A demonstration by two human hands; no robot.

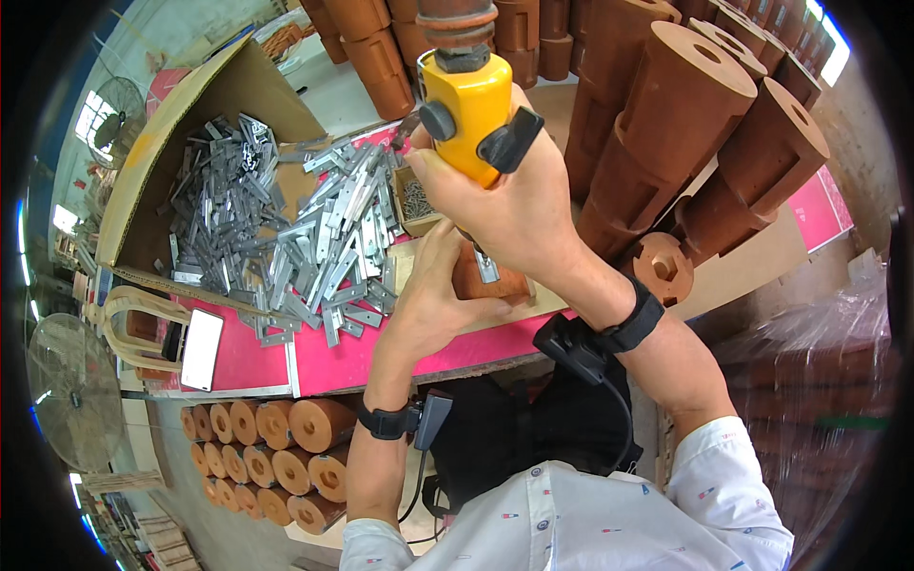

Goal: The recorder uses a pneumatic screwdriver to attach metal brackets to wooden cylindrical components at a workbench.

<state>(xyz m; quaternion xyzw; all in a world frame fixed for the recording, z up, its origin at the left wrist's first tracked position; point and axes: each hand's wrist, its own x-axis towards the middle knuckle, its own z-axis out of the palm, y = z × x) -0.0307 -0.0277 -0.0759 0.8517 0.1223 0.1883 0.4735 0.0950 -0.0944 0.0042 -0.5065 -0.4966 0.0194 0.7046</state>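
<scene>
The right hand (pixel 509 200) grips a yellow power tool (pixel 466 119), its fingers wrapped around the body, above a brown workpiece (pixel 511 285) at the near edge of the pink-topped table (pixel 400 357). The left hand (pixel 428 300) holds the workpiece, thumb along its near side, with a metal plate (pixel 487 268) on top; tool-tip contact cannot be determined. Beyond are loose metal brackets (pixel 347 214), a small screw box (pixel 417 226) and stacked brown cylinders (pixel 681 95).
</scene>
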